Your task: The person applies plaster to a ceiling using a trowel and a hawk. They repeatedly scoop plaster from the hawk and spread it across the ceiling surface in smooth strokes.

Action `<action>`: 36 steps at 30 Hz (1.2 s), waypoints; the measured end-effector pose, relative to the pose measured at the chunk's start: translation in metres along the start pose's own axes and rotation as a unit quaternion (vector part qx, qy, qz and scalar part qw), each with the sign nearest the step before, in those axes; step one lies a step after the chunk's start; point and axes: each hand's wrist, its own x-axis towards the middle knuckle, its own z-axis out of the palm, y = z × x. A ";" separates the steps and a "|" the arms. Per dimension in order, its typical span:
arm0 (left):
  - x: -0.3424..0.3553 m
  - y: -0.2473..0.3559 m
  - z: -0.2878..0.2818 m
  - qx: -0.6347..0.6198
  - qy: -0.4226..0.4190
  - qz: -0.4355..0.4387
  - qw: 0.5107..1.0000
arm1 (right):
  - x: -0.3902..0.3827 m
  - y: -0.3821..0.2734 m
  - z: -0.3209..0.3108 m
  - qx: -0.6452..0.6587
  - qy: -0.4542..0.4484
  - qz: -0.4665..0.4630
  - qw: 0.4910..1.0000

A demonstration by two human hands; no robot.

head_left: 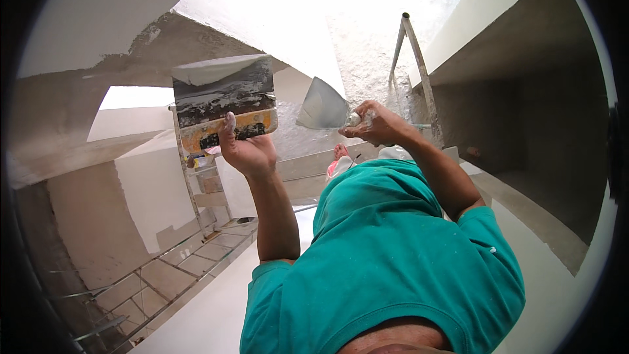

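At nine o'clock the left hand (pixel 250 154) grips a wide yellow-handled putty blade (pixel 223 101) at ten, thumb over the handle, other fingers largely hidden. The right hand (pixel 379 124), at two, has its fingers closed round a putty knife (pixel 325 106) at twelve. Both look light and stiff, the smeared wider blade probably slippery; best held by the handles. Beyond, between one and two, stands a metal frame (pixel 418 59).

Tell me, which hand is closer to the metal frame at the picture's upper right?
Right. In the picture, the right hand, holding the putty knife, is just left of the metal frame; the left hand, holding the wide blade, is much farther left.
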 end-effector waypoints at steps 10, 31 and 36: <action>-0.008 -0.007 0.007 0.005 0.043 0.022 0.999 | -0.009 -0.059 -0.008 0.107 -0.040 0.094 0.989; -0.051 -0.024 -0.030 0.277 -0.060 0.115 0.952 | -0.008 -0.095 0.001 0.182 0.010 0.028 0.983; -0.038 -0.011 -0.033 0.144 -0.042 0.054 0.987 | -0.017 -0.086 -0.001 0.055 0.040 0.048 0.996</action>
